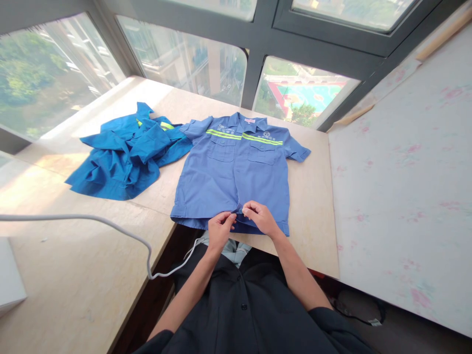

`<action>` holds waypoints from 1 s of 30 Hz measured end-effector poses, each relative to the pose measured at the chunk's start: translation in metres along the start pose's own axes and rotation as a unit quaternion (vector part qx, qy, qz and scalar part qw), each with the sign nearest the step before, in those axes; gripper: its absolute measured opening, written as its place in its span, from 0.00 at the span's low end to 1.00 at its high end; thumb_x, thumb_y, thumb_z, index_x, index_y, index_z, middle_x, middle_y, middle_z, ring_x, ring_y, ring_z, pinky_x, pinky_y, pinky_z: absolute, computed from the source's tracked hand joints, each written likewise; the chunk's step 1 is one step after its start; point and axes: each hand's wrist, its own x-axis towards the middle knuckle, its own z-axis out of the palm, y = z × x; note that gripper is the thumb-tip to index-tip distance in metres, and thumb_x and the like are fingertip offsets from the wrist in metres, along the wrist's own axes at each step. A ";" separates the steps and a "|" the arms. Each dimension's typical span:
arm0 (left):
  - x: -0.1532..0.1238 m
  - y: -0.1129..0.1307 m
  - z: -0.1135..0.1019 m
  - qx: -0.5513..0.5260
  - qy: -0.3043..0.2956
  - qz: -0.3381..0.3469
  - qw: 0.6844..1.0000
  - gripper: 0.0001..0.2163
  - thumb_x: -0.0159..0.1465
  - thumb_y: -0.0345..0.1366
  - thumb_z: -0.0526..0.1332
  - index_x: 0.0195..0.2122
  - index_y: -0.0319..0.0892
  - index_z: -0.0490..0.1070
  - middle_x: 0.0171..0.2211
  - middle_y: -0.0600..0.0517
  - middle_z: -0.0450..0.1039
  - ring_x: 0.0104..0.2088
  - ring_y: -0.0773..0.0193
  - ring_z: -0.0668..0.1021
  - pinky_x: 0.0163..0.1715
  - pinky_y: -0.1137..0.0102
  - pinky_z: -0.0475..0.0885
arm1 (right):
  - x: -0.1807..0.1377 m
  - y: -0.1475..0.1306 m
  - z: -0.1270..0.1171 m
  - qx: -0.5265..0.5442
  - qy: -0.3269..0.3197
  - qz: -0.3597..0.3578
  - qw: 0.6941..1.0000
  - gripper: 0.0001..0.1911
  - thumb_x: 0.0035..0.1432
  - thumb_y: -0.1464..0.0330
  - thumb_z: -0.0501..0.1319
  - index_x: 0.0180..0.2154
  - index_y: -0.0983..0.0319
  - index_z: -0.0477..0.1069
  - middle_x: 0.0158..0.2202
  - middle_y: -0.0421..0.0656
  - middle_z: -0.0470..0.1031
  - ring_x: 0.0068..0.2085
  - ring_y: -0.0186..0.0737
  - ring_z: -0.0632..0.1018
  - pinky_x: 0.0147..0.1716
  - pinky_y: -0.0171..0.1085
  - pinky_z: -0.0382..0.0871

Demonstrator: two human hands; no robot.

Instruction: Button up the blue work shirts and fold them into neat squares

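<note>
Left hand (222,224): thumb and fingertips pinched together on the work shirt's lower front edge.
Right hand (260,216): just beside the left, thumb and forefinger pinched on the shirt's front opening, close to the hem.
Work shirt (221,184): under the fingertips of both hands, laid flat, hem nearest them, collar at the far end.
Chest pockets (221,150): two, flapped, beyond the hands, below yellow-green stripes (261,139).
Cable (110,224): left of the left hand, curving over the table edge.
Second garment (125,152): beyond and left of the left hand, darker blue, crumpled, against the shirt's sleeve.
Tabletop (311,206): beneath both garments.
Flowered panel (391,187): right of the right hand.
Windows (191,54): farthest from the hands.
</note>
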 end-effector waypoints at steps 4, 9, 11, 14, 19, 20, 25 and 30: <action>0.000 -0.004 0.001 -0.006 -0.012 -0.015 1.000 0.12 0.54 0.44 0.68 0.26 0.40 0.75 0.20 0.54 0.74 0.21 0.67 0.74 0.22 0.74 0.71 | 0.002 0.006 -0.007 0.044 -0.040 0.027 0.998 0.12 0.59 0.59 0.58 0.31 0.61 0.69 0.27 0.37 0.71 0.27 0.33 0.70 0.31 0.34 0.66; -0.003 -0.001 0.005 -0.028 -0.064 -0.066 0.995 0.15 0.52 0.47 0.69 0.25 0.39 0.73 0.21 0.53 0.74 0.23 0.66 0.76 0.23 0.74 0.72 | 0.003 0.008 -0.010 0.059 -0.074 0.052 0.994 0.12 0.57 0.59 0.61 0.30 0.62 0.70 0.25 0.37 0.71 0.26 0.32 0.70 0.28 0.33 0.65; -0.005 -0.001 0.005 -0.045 -0.074 -0.090 0.992 0.15 0.52 0.47 0.69 0.25 0.39 0.72 0.22 0.52 0.75 0.24 0.66 0.76 0.24 0.74 0.71 | 0.002 0.007 -0.008 0.044 -0.062 0.057 0.995 0.12 0.57 0.59 0.61 0.30 0.62 0.70 0.25 0.37 0.71 0.26 0.33 0.70 0.28 0.33 0.66; -0.009 -0.003 0.003 -0.083 -0.111 -0.158 0.978 0.14 0.51 0.45 0.70 0.26 0.39 0.73 0.25 0.49 0.77 0.25 0.66 0.77 0.24 0.74 0.72 | 0.001 0.009 -0.005 0.019 -0.036 0.046 0.998 0.13 0.58 0.59 0.60 0.31 0.62 0.71 0.27 0.38 0.73 0.27 0.33 0.72 0.30 0.34 0.68; -0.016 -0.012 -0.008 -0.109 -0.130 -0.257 0.951 0.12 0.53 0.41 0.69 0.30 0.38 0.73 0.30 0.45 0.80 0.23 0.68 0.78 0.22 0.76 0.72 | -0.001 0.028 -0.010 -0.099 0.039 -0.005 0.994 0.13 0.63 0.59 0.57 0.40 0.61 0.74 0.36 0.42 0.78 0.37 0.39 0.77 0.41 0.39 0.71; -0.017 -0.013 -0.011 -0.118 -0.120 -0.266 0.949 0.12 0.53 0.41 0.69 0.31 0.38 0.72 0.32 0.44 0.80 0.23 0.68 0.78 0.21 0.75 0.72 | -0.002 0.034 -0.013 -0.133 0.052 -0.022 0.989 0.13 0.63 0.59 0.57 0.42 0.60 0.74 0.40 0.44 0.78 0.41 0.41 0.77 0.45 0.42 0.71; -0.019 -0.008 -0.021 -0.228 -0.046 -0.296 0.926 0.15 0.54 0.40 0.69 0.35 0.40 0.65 0.37 0.43 0.79 0.26 0.65 0.81 0.19 0.76 0.70 | -0.013 0.072 -0.032 -0.313 0.088 -0.049 0.945 0.21 0.64 0.60 0.56 0.55 0.62 0.70 0.61 0.55 0.67 0.63 0.52 0.67 0.61 0.54 0.59; -0.010 -0.001 -0.032 -0.292 0.043 -0.261 0.919 0.18 0.52 0.39 0.71 0.35 0.43 0.62 0.34 0.49 0.78 0.19 0.72 0.75 0.11 0.82 0.56 | -0.030 0.100 -0.044 -0.418 0.093 -0.015 0.903 0.27 0.66 0.59 0.53 0.62 0.63 0.63 0.68 0.55 0.56 0.69 0.54 0.56 0.65 0.59 0.49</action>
